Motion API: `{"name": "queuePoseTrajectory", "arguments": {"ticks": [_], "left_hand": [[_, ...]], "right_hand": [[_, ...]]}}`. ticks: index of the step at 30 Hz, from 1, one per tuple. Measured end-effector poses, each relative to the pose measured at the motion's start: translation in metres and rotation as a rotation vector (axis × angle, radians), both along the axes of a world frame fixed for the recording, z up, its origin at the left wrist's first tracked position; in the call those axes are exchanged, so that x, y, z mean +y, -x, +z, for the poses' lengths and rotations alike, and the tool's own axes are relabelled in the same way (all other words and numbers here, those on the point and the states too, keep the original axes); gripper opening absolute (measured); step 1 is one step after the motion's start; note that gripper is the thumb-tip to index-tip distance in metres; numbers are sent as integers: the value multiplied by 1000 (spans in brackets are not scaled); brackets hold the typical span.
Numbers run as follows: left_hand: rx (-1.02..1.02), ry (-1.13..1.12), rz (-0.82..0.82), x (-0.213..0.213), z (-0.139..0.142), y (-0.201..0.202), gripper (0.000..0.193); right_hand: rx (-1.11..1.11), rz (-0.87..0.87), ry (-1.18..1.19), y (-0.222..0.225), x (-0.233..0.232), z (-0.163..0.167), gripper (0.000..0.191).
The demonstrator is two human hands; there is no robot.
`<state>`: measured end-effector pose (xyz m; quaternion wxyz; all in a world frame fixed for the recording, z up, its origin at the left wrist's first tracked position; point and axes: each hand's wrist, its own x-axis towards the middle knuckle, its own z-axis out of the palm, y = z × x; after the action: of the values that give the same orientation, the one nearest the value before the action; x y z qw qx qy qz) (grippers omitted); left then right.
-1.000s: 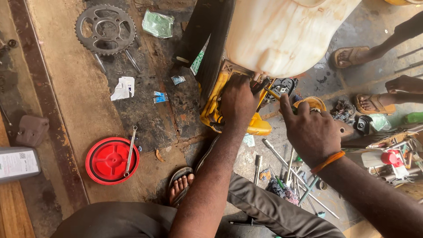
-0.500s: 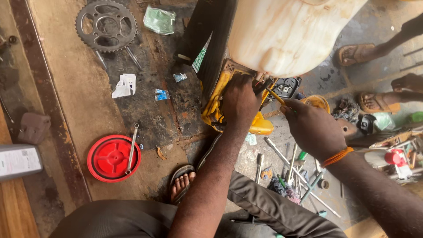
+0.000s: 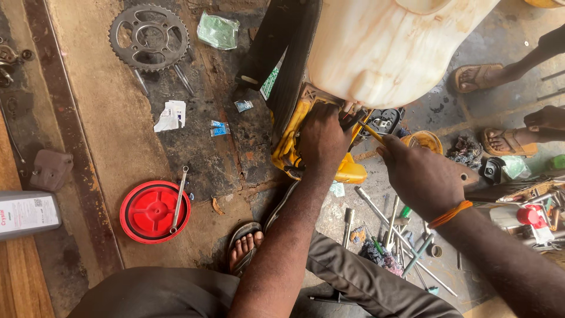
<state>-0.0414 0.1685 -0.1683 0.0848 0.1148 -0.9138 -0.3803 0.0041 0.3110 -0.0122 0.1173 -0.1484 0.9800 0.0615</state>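
Dirt workshop floor [image 3: 106,147]. Left hand [image 3: 321,138] clamped palm-down on yellow part [image 3: 347,172] under pale tank [image 3: 388,50]; right hand [image 3: 421,176] pinches yellow-handled screwdriver [image 3: 372,133], tip beside it.

Glossy red plastic lid [image 3: 154,212], toothed matt steel sprocket [image 3: 149,37], smooth cream plastic tank [image 3: 388,50] (faintly scuffed), rough, oil-stained concrete floor [image 3: 112,129].

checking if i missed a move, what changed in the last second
The right hand, spread open and empty a second ago, closed on a thin yellow-handled tool and aimed its tip at the yellow part. The left hand stayed pressed on that part. The sprocket and red lid lie unmoved.
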Motion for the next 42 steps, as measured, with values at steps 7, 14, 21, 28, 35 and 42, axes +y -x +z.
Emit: {"name": "queuePoseTrajectory", "arguments": {"ticks": [7,14,21,28,35,42], "left_hand": [[99,42,10,-1,-2,1,48],[98,11,27,0,2,-13,47],[128,58,170,6,7,-33,15],[33,22,367,23,-1,-71,12],[342,91,393,25,0,-114,37],[202,155,91,6,-8,-129,50]], "right_hand": [[-317,-287,553,16,7,-10,40],[-895,-805,1065,13,15,-4,45],[-623,-457,1030,-49,92,-67,40],[-351,-818,1047,-151,188,-190,36],[-201,-654,413,-151,183,-247,44],[-273,-594,322,-153,182,-257,43]]}}
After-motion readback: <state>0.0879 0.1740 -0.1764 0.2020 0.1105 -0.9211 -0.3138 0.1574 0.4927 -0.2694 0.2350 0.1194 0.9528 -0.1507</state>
